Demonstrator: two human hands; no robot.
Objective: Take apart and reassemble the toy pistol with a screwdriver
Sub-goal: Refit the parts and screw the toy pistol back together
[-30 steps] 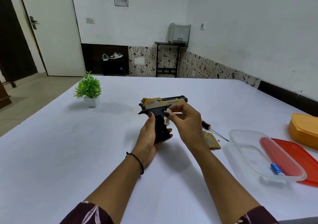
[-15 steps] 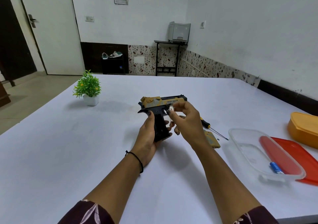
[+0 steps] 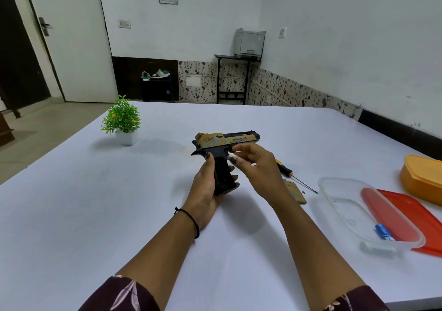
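A black and gold toy pistol (image 3: 223, 141) is held upright above the white table (image 3: 95, 203), barrel pointing right. My left hand (image 3: 205, 188) grips its black handle from the left. My right hand (image 3: 256, 164) pinches a small pale part (image 3: 231, 157) and holds it against the frame by the trigger. A screwdriver (image 3: 290, 174) with a black and yellow handle lies on the table behind my right hand. A gold flat piece (image 3: 295, 192) lies beside it, partly hidden by my right wrist.
A clear plastic box (image 3: 346, 205) stands at the right on a red lid (image 3: 421, 219), with a blue battery (image 3: 383, 231) inside. An orange container (image 3: 423, 176) sits at the far right. A small potted plant (image 3: 123, 120) stands at the back left.
My right hand has brought the small pale part down from the slide to the frame near the trigger. The left hand and pistol have barely moved.
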